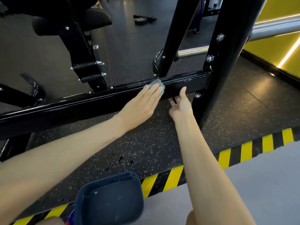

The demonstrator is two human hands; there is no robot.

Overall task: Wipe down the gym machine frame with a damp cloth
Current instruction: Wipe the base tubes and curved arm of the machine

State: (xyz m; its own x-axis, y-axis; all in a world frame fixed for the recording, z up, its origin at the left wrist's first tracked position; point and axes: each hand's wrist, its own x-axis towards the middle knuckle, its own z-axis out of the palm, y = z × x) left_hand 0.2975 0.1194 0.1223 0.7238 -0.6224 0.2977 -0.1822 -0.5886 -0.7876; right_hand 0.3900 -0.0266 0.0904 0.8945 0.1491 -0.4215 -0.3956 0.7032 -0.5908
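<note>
Fingers [152, 93] of my left hand [141, 104] lie straight, pressing the cloth [160, 86] onto the frame bar [81, 104]. My right hand [180, 105] is loosely spread just beneath the bar. Since nothing pinches the cloth, I judge it could slide free or snag a bolt [155, 75].

The speckled black rubber floor [146, 143] bears the machine frame [81, 103] and a weight plate [140, 20].

Two hands [141, 106] [181, 105], one cloth [161, 86], one blue basin [108, 200]
</note>
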